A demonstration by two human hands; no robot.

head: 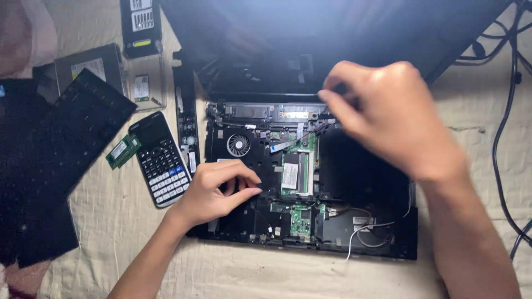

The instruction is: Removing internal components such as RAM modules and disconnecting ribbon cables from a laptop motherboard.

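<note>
An opened black laptop base [360, 182] lies on a cream cloth, its green circuit boards, a round fan [239, 145] and thin wires exposed. My left hand [213, 191] rests on the base's left part, fingers curled, pressing down just below the fan. My right hand [388, 111] hovers over the upper middle near the hinge, fingertips pinched together at a small part or cable there. What the fingers pinch is too small to tell.
A detached black keyboard [61, 144] lies at the left. Beside the laptop sit a dark calculator [160, 160], green memory sticks [123, 150], a long black strip [185, 111] and a drive [94, 66]. Black cables [501, 138] run down the right edge.
</note>
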